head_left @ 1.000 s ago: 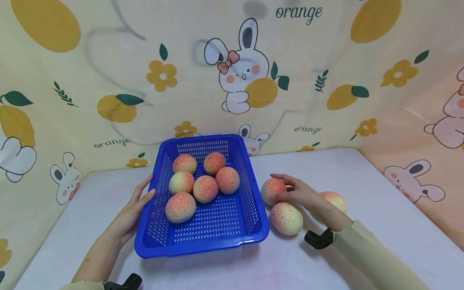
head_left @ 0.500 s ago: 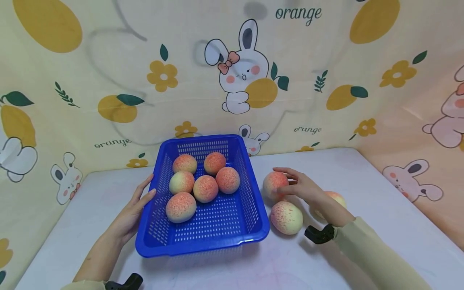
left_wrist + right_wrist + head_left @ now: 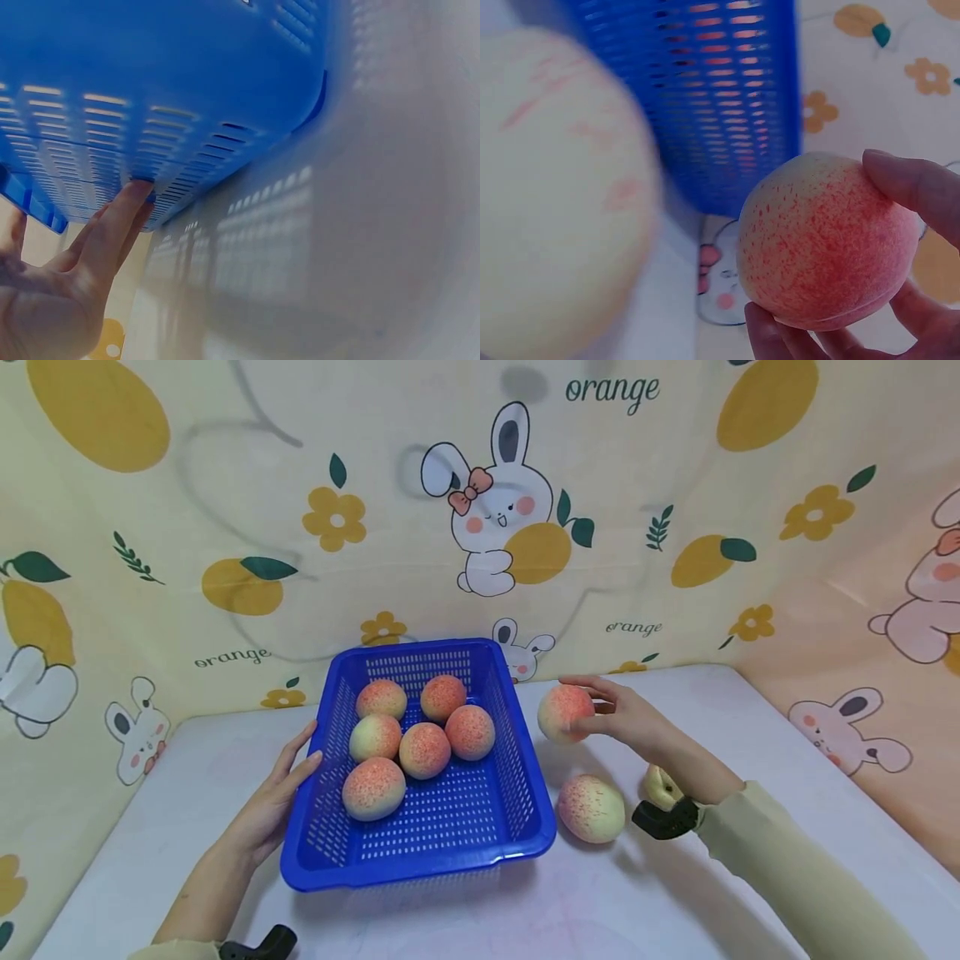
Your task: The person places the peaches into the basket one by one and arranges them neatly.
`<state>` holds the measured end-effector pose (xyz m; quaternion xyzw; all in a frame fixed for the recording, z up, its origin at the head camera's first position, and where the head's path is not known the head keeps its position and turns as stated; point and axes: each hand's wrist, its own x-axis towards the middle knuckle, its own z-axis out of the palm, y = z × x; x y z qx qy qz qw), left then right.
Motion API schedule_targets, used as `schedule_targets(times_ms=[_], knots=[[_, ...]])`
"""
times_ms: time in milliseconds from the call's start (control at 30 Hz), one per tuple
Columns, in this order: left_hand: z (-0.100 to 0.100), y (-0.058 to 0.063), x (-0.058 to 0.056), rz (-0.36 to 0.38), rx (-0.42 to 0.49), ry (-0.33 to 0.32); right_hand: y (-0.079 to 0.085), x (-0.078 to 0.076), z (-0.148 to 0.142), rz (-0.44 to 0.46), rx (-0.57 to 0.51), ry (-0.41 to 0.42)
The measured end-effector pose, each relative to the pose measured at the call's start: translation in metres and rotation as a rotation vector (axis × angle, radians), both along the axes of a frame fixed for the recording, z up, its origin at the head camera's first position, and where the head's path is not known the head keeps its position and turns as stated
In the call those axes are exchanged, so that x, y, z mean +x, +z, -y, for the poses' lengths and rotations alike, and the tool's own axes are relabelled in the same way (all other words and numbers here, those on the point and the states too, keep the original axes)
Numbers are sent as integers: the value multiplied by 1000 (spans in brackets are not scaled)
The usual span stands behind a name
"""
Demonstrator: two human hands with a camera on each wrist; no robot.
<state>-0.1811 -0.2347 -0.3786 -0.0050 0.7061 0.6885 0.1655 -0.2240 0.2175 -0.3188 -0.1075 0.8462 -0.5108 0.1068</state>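
My right hand (image 3: 626,714) grips a peach (image 3: 564,713) with red speckles, thumb and fingers around its sides in the right wrist view. It is raised above the table, just right of the blue slotted basket (image 3: 450,839). Several peaches, such as this front one (image 3: 373,789), lie inside the basket. My left hand (image 3: 266,806) rests against the basket's left side. In the left wrist view its outstretched fingers (image 3: 112,232) touch the outer wall, below the rim.
A pale peach (image 3: 591,809) lies on the white table (image 3: 600,910) by the basket's right side. Another yellowish peach (image 3: 660,789) sits farther right, partly covered by the right wrist. Behind the table hangs a patterned cloth (image 3: 420,552).
The right hand has lifted the red-speckled peach off the table and moved it up and away from the pale one. Left hand and basket stay in place.
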Motion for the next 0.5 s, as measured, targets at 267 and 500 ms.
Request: schedule_targets(times_ms=[267,500], knots=[[-1,0,0,10,7,-3,26,-2,14,-24,63,29],[-1,1,-1,9,-7,3,38,-6,33,-45,38,91]])
